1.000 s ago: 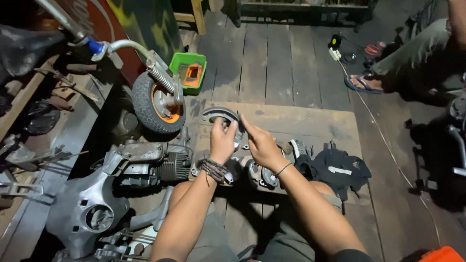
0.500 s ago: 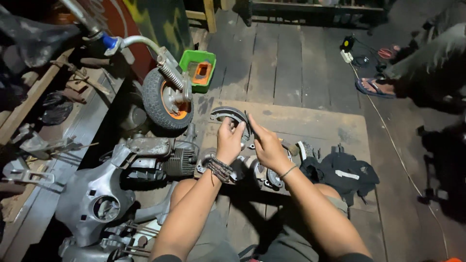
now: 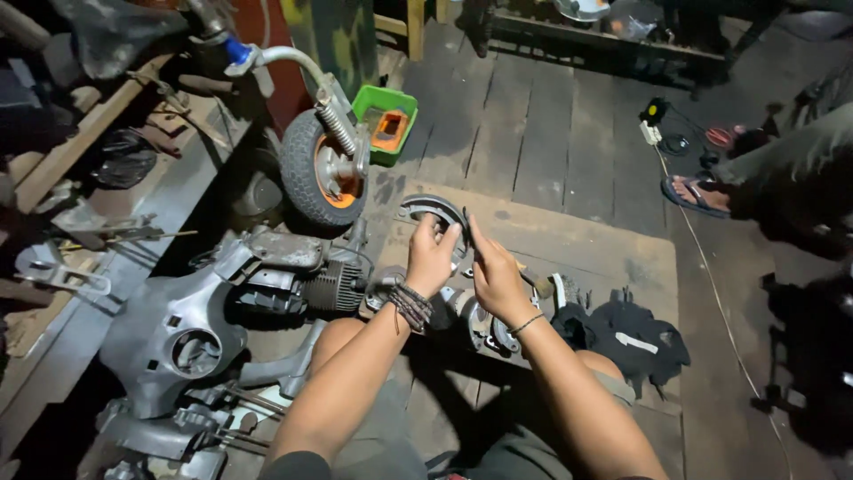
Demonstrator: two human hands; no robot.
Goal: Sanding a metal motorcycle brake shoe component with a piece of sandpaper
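My left hand [image 3: 433,255] and my right hand [image 3: 494,272] are raised together over a wooden board [image 3: 569,242], both gripping a curved grey metal brake shoe [image 3: 425,210] whose arc sticks out above my fingers. The left fingers wrap its right end; the right hand pinches it from the side. Dark bracelets circle my left wrist, a thin band my right. Below my hands lie round metal engine parts [image 3: 484,322], partly hidden by my forearms.
A dismantled scooter frame [image 3: 191,324] with its finned engine [image 3: 333,286] lies at the left, its small front wheel [image 3: 318,178] upright. A green tray [image 3: 388,123] stands behind the wheel. A black cloth [image 3: 641,342] lies right of me. Another person's sandalled foot [image 3: 696,193] rests far right.
The view has shifted slightly; my hands stay together on the brake shoe, lifted a little and turned, with no change of grip.
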